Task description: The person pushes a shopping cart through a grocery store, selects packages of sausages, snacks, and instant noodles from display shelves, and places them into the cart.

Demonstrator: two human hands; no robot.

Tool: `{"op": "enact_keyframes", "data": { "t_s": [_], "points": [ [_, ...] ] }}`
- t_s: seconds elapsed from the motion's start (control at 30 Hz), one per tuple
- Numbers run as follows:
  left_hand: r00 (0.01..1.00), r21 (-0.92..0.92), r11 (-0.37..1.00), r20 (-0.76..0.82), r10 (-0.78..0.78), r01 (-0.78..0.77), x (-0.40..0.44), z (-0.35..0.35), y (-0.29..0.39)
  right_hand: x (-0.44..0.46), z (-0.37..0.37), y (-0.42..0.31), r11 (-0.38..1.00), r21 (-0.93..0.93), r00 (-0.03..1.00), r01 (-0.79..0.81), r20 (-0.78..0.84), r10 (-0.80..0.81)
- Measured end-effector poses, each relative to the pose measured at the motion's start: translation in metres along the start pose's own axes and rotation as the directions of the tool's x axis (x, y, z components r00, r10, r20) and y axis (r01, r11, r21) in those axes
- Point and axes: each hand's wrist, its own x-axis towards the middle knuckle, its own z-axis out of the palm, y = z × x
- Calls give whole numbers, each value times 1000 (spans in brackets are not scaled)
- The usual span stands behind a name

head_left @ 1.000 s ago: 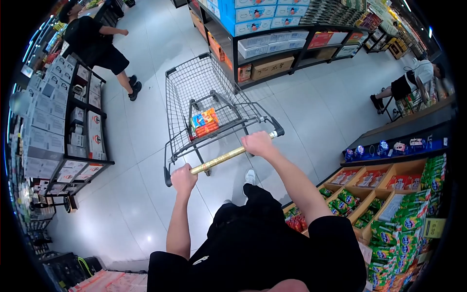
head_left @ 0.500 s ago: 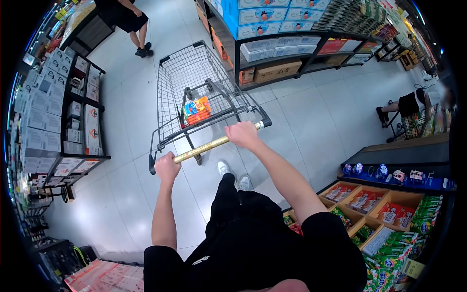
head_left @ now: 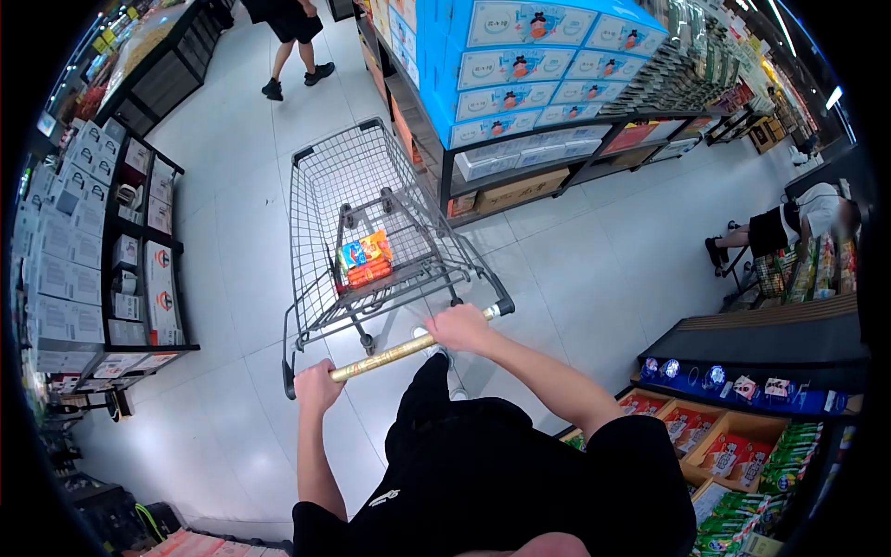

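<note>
A wire shopping cart [head_left: 311, 200] stands in front of me on the tiled floor. Both my hands are wrapped around its gold-coloured handle bar [head_left: 385, 356]. My left hand [head_left: 317, 386] grips near the left end, and my right hand [head_left: 459, 330] holds it close to the right end. Inside the cart, toward the handle, lies a blue and orange packet [head_left: 367, 251]. Against it rests a pack of red-orange sticks [head_left: 369, 274], which look like sausages. The rest of the basket shows bare wire.
To the right ahead, blue boxes [head_left: 515, 67] are stacked on a shelf. White cartons [head_left: 70, 278] line the left side. A person [head_left: 292, 37] walks ahead in the aisle; another person [head_left: 789, 227] is at the right. Wooden bins with snack packs [head_left: 742, 455] stand close on my right.
The cart and I have moved forward, and the blue boxes look nearer. My hands and the handle sit lower in view. The person ahead has taken a step.
</note>
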Motion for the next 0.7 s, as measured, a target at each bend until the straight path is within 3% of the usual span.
{"op": "enact_keyframes", "data": {
  "t_s": [0.13,0.23,0.4,0.5,0.6,0.67,0.7],
  "points": [
    [963,0,1000,268,14,-14,21,-17,1,11,-13,5,999,21,995,34,95,-36],
    [950,-26,1000,313,-7,16,30,-21,3,16,-22,5,999,34,993,26,115,-30],
    [966,-16,1000,259,-8,12,49,-21,7,34,-21,18,997,26,996,76,49,-77],
    [949,-19,998,312,-51,60,60,-27,9,42,-26,27,987,56,982,152,102,-158],
    [901,-68,993,429,-57,95,81,-43,5,53,-35,38,968,135,966,211,122,-227],
    [809,-110,993,586,32,40,94,-61,6,62,-45,53,962,193,954,192,194,-230],
    [793,-81,994,609,-4,67,103,-90,28,65,-46,67,885,296,909,359,103,-403]
  ]
}}
